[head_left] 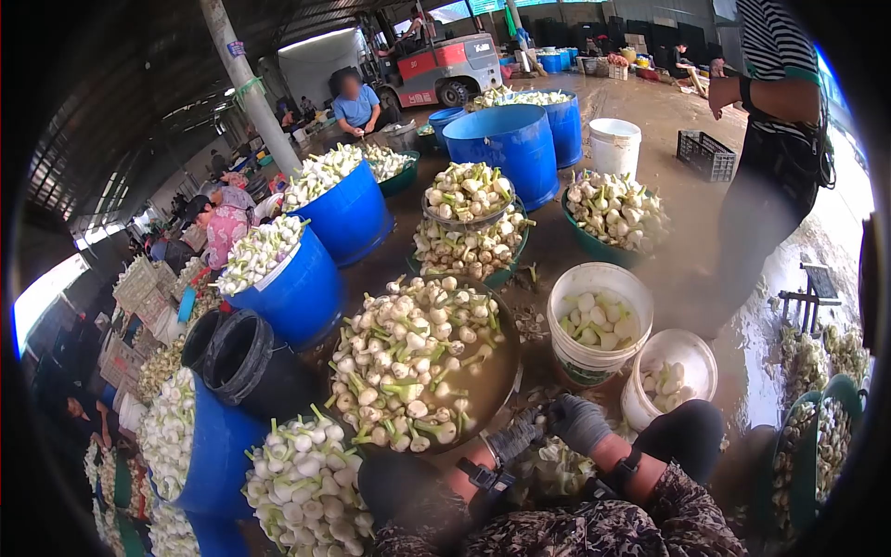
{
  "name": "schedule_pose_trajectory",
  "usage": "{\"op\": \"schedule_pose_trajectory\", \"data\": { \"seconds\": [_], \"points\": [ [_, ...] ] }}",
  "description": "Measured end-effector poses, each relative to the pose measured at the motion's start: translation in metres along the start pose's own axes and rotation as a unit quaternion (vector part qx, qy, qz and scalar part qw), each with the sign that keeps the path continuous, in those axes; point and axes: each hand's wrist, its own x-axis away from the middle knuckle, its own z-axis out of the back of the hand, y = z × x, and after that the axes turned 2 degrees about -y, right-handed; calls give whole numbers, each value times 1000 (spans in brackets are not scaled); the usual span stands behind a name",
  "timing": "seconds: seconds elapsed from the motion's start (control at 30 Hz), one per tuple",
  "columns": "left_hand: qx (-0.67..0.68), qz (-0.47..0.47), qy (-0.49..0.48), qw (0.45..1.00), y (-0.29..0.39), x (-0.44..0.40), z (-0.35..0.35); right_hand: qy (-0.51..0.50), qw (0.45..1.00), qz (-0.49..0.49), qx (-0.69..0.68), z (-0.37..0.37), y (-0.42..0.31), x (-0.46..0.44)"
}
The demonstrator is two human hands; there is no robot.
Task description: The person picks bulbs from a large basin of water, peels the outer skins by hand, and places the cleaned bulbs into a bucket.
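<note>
My left hand (516,436), in a grey glove, is closed near the middle of the lower view, just right of the wide basin. Close beside it, my right hand (577,423), also gloved, has its fingers curled towards the left one. Whatever lies between them is too small to make out. The wide basin (513,371) holds garlic bulbs (408,343) and muddy water. Below my hands lies a pile of garlic trimmings (555,469) between my knees. A white bucket (568,348) with pale garlic in water and a smaller white bucket (637,401) with several bulbs stand beyond my right hand.
Blue tubs (506,139) and green basins (599,246) full of garlic surround the area. Black buckets (243,357) stand at left. A person (775,102) stands at right; others sit at left and back. A forklift (445,70) and black crate (705,156) are farther off.
</note>
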Motion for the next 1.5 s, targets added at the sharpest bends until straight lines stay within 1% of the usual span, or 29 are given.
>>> {"op": "schedule_pose_trajectory", "data": {
  "seconds": [0.03,0.1,0.2,0.27,0.33,0.4,0.43,0.47,0.53,0.57,0.67,0.7,0.77,0.8,0.83,0.87,0.9,0.93,0.97,1.0,1.07,1.13,1.2,1.27,1.33,1.37,1.4,1.47,1.5],
  "points": [
    [-167,-26,17,985,-18,-9,9,-9,999,-16,-42,-7,11,0],
    [-331,-48,43,941,-18,-9,2,-23,996,-25,-88,-10,19,0],
    [-260,-79,51,961,-3,3,-15,-104,974,-88,-181,-9,19,1],
    [-162,-127,58,977,10,8,-25,-2,992,-18,-122,-2,9,9],
    [-63,-135,45,988,14,11,-31,39,997,-24,-58,-2,2,14],
    [-109,6,84,990,23,15,-31,85,991,33,-97,4,-8,18],
    [-32,63,96,993,30,18,-36,50,974,37,-218,6,-6,18],
    [-33,61,103,992,29,20,-38,45,973,42,-221,9,-6,20],
    [-111,-46,97,988,26,19,-38,-31,916,3,-401,17,-7,21],
    [-149,-98,91,980,24,17,-38,-40,948,3,-315,8,12,19],
    [-200,-67,71,975,25,15,-42,-18,976,21,-216,34,-20,30],
    [-402,-168,91,896,12,9,-33,-25,975,29,-217,20,-5,25],
    [-368,-161,102,910,17,13,-39,16,903,-101,-416,-17,39,14],
    [-334,-156,102,924,17,13,-41,-17,874,-164,-457,11,12,16],
    [-429,-225,144,863,15,12,-44,-2,883,-130,-450,11,11,17],
    [-430,-223,147,862,13,15,-44,15,891,-97,-444,11,10,17],
    [-296,-143,144,933,33,24,-59,15,890,-96,-445,12,5,20],
    [-153,-59,135,977,43,29,-68,44,932,-36,-357,14,-2,25],
    [-124,-97,129,979,35,24,-64,73,962,25,-263,15,-6,28],
    [-125,-97,131,979,30,22,-61,72,962,26,-264,12,-5,28],
    [-306,-94,174,931,20,21,-54,73,948,13,-311,1,-4,30],
    [-329,-140,196,913,17,22,-61,60,950,-3,-306,1,-2,30],
    [-346,-188,210,895,21,21,-70,3,880,-119,-460,-10,24,20],
    [-386,-204,217,873,24,19,-76,-7,862,-140,-488,-13,35,17],
    [-323,-194,249,892,27,17,-80,-9,860,-105,-500,-12,38,16],
    [-288,-246,226,897,17,15,-72,16,912,-30,-409,-10,41,19],
    [-289,-247,231,896,20,14,-74,12,912,-27,-410,4,28,25],
    [-78,-160,225,958,27,14,-79,-101,893,-69,-433,33,-7,34],
    [-87,-185,226,952,11,8,-69,-95,910,-96,-391,36,-11,34]
  ]
}}
